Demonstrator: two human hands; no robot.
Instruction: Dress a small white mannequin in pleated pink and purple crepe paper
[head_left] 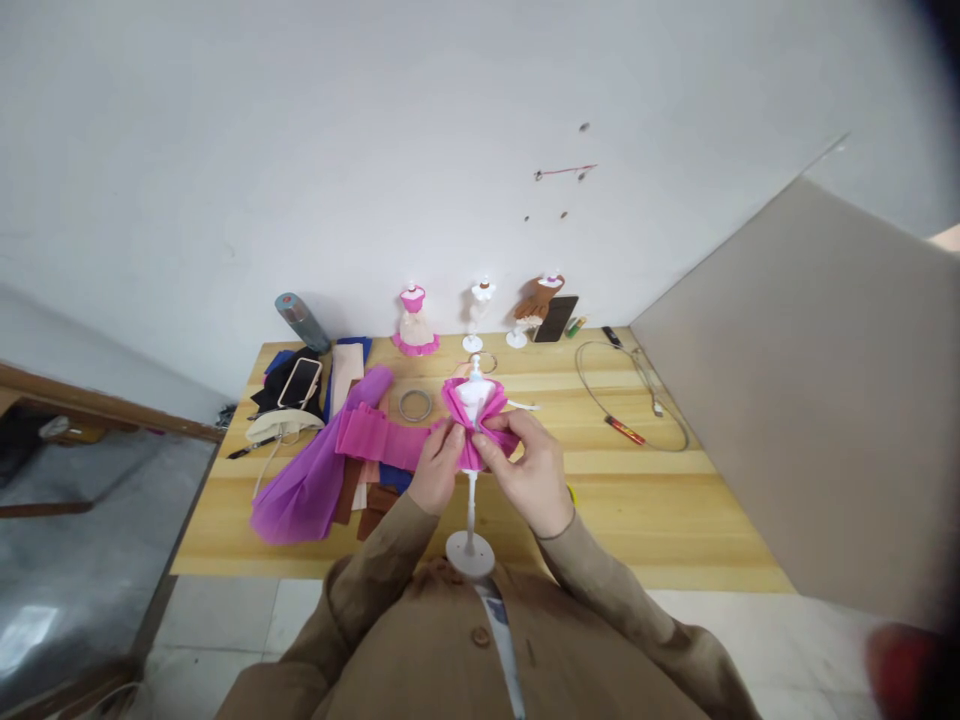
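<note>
Broadly, a pale, striped wooden table (637, 520) spreads beneath and beyond both hands, and the largest loose thing on it is a long, thin-looking purple sheet (315, 480), lying to the left of the left hand over smaller cloth pieces. Between the hands stands a small white dress form (474, 398) on a slim stem with a round base; whether that base rests on anything cannot be told. A bright magenta strip with crosswise folds (405, 447) flares around the form's chest and trails off leftward past the left hand. The person's right hand (534, 475) pinches the magenta folds at the front of the form between thumb and fingers, while the left hand (435, 472) pinches the strip right beside it, the fingertips nearly meeting. By appearance the dressing is partway along: the upper part is gathered around the form, whereas the trailing length is not yet gathered and the folds seem held only by the fingers. Beyond the hands, near the wall, stand a pink-and-cream dressed form (415, 325), a mostly white form (481, 300) and a brown-dressed form (541, 297). A pale-edged phone (300, 383) lies farther left, and a thin grey ring (415, 420) sits just beyond the left hand.
</note>
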